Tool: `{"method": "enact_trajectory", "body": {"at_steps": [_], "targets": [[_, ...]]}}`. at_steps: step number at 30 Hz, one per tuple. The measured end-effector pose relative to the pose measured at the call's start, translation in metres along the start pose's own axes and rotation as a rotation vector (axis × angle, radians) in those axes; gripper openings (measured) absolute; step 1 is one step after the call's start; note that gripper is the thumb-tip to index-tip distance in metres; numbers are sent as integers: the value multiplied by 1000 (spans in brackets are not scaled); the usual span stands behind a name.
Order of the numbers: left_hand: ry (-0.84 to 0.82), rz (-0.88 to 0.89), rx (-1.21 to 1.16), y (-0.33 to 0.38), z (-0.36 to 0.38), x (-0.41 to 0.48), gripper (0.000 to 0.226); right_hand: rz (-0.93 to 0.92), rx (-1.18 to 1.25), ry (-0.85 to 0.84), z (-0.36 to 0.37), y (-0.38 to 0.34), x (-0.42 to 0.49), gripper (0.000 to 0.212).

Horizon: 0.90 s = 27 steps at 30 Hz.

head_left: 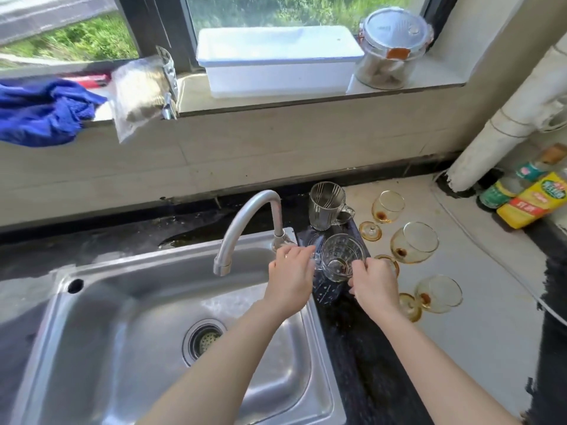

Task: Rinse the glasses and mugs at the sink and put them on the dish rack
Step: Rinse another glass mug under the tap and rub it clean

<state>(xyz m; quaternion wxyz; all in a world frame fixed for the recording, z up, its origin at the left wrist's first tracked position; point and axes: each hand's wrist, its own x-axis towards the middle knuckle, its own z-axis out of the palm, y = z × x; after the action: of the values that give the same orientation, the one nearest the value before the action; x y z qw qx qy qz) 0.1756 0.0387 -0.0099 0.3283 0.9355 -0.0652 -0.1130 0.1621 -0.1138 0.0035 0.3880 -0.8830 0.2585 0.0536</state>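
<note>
A clear glass mug with a brown stain inside stands on the dark counter just right of the steel sink. My left hand grips its handle side and my right hand holds its right rim. Behind it a second clear mug stands upright. Three amber stemmed glasses lie on their sides on the pale mat to the right, each with a brown spot inside. The curved tap hangs over the basin; no water shows.
A white box, a lidded glass jar, a blue cloth and a plastic bag sit on the window sill. Bottles and a white pipe fill the right corner. The sink drain is open.
</note>
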Motion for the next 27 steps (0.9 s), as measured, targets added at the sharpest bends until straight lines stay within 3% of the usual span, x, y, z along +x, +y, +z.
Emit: {"method": "enact_trajectory", "body": {"at_steps": [10, 15, 22, 27], "targets": [[19, -48, -217, -47, -17, -81, 22, -95, -9, -292, 4, -21, -68, 38], [54, -195, -331, -69, -30, -101, 25, -67, 6, -457, 37, -31, -65, 36], [157, -336, -349, -91, -41, -108, 21, -250, -311, -235, 70, -60, -19, 56], [191, -390, -435, -100, -45, -109, 15, -378, -600, -179, 88, -80, 10, 27]]}}
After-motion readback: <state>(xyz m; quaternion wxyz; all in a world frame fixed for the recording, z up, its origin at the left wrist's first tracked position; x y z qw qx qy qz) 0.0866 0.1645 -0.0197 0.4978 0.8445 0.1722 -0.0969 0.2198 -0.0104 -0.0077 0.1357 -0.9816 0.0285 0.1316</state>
